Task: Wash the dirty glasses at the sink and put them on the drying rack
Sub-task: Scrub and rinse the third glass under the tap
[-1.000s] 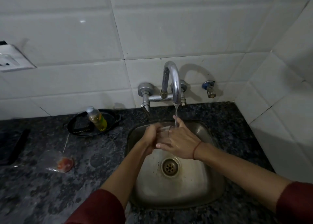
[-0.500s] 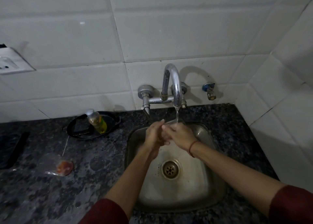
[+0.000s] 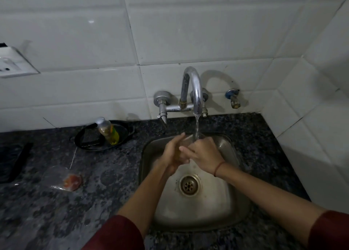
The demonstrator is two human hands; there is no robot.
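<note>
Head view, looking down on a steel sink (image 3: 238, 174) set into a dark speckled desk (image 3: 105, 202). Above the basin, close under the spout of a chrome tap (image 3: 194, 91), a clear glass (image 3: 189, 138), hard to make out, clasped between both hands. On its left side, the left grip (image 3: 172, 155), grasping the glass, palm against its wall, fingertips pointing up toward the tap. On its right side, the right grip (image 3: 204, 152), likewise grasping the glass, fingers (image 3: 186, 150) curled across the front and overlapping the left grip. Only the upper rim of the glass showing between the two, with a thin stream of water (image 3: 197, 126) falling onto it. Below the hands, near the middle of the basin floor, a round drain (image 3: 189, 185), well apart from the glass. Round the right wrist, a red thread (image 3: 219, 167); at the lower edge, dark red sleeves (image 3: 117, 234) on both forearms.

Left of the sink, at the back of the desk against the white tiles (image 3: 188, 32), a black dish (image 3: 85, 138) with a small bottle (image 3: 108, 131) of yellow-green liquid leaning in it. Nearer, flat on the desk, a clear plastic bag (image 3: 56, 176) with something orange-red inside. At the far left edge, a dark flat object (image 3: 13, 162), not identifiable. On the wall above it, a white socket plate (image 3: 13, 64); right of the tap, a small valve (image 3: 233, 98) with a blue head.
</note>
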